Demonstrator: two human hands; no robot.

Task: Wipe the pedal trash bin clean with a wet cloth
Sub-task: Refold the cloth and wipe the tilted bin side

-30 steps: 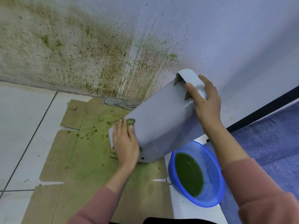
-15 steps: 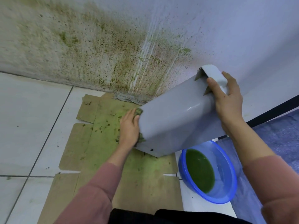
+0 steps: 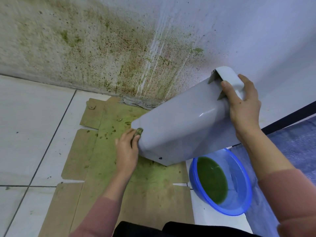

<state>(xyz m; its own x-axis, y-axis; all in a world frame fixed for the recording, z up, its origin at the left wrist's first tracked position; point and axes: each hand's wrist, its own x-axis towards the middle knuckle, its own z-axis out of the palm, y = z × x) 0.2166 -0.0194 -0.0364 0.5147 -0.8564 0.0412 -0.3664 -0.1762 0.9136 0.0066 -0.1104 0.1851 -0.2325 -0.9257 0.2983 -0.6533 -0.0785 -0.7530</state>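
The grey pedal trash bin (image 3: 184,127) is tipped over on a slant across the middle of the frame, its base end raised toward the upper right and its other end low near the centre. The right hand (image 3: 242,106) grips the pedal (image 3: 229,77) at the raised end, thumb across the front and fingers wrapped behind it. The left hand (image 3: 127,149), at centre left, is curled around a green-stained wet cloth (image 3: 139,131) and presses it against the bin's lower left edge; only a small wad of the cloth shows between the fingers and the plastic. Both arms wear dusty pink sleeves (image 3: 100,218).

Under the bin lies flattened cardboard (image 3: 102,168), smeared and speckled green, spread over the white floor tiles (image 3: 34,125). At the lower right, just beside the cardboard, sits a blue basin (image 3: 242,185) holding murky green water. The wall (image 3: 102,40) filling the upper frame is spattered with green and brown specks. A blue mat (image 3: 294,147) covers the floor at the right edge.
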